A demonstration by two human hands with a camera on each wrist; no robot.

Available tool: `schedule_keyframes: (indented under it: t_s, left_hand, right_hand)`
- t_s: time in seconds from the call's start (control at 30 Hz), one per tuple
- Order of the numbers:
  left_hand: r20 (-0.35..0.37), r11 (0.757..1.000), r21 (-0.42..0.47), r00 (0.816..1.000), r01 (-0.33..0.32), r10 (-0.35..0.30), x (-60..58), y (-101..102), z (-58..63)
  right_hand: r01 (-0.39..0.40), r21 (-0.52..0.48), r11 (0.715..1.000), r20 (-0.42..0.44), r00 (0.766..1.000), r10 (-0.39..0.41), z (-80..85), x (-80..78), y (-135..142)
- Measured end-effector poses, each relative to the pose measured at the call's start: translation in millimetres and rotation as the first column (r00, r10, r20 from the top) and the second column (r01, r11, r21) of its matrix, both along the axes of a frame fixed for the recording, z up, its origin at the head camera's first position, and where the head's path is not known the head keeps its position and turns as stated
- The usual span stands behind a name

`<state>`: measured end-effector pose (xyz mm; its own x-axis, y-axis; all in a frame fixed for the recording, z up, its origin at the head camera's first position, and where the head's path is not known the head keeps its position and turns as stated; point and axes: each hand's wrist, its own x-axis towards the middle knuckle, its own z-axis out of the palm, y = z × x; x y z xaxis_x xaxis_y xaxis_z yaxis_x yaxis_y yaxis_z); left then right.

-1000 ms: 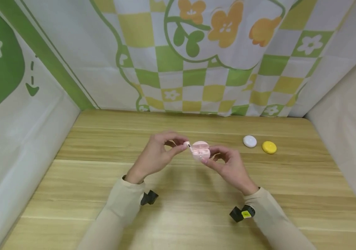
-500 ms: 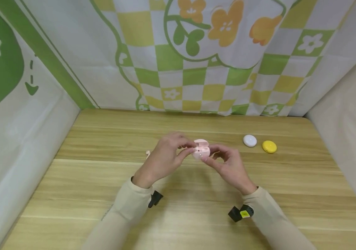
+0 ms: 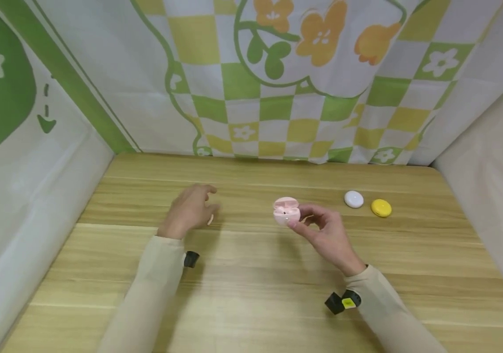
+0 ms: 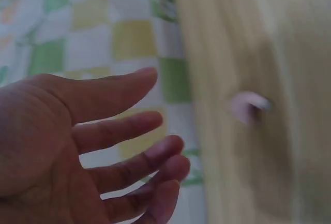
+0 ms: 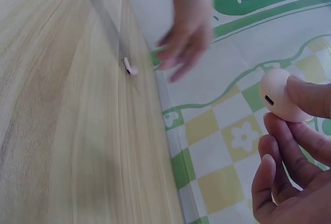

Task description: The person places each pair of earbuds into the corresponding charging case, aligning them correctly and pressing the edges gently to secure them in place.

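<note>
My right hand holds a pink earbud case above the table, its lid raised and one earbud showing inside. Thumb and fingers pinch the case, and its charging port faces the right wrist view, where the pale shell looks round. To the left, my left hand hovers with loosely spread fingers and nothing between them. A loose pink earbud lies on the table below that hand. In the head view the hand mostly hides it, and only its stem peeks out.
A white round case and a yellow round case sit on the wooden table to the right. A checkered cloth hangs behind the table's far edge, with pale cloth walls at both sides.
My left hand brought an earbud into the case, let it go, and has swung left over the loose earbud. The right hand keeps holding the case in nearly the same spot.
</note>
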<state>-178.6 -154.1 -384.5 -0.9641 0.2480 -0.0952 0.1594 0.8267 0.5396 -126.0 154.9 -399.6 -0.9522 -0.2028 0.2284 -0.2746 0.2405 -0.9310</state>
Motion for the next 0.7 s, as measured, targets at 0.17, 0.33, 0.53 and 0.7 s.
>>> schedule_keyframes:
  t_s: [0.17,0.33,0.53,0.7]
  left_hand:
    - [0.143,0.989,-0.125,0.985,-0.077,0.095,-11.2,-6.6,-23.9]
    - [0.128,0.984,-0.119,0.981,-0.132,0.147,-14.5,-0.1,-30.5]
    - [0.061,0.99,0.139,0.998,-0.011,0.002,-7.6,13.2,-6.2]
    - [-0.056,0.872,0.457,0.984,0.177,-0.171,8.2,35.3,30.9]
  right_hand:
    - [-0.032,0.007,0.999,-0.015,0.999,0.032,0.3,0.2,-2.4]
    - [-0.05,0.011,0.999,-0.02,0.999,0.05,-0.1,0.0,-4.6]
    - [-0.041,0.019,0.999,-0.016,0.999,0.041,1.1,0.5,-3.5]
    - [-0.029,0.035,0.999,-0.02,0.999,0.03,2.7,0.1,-2.7]
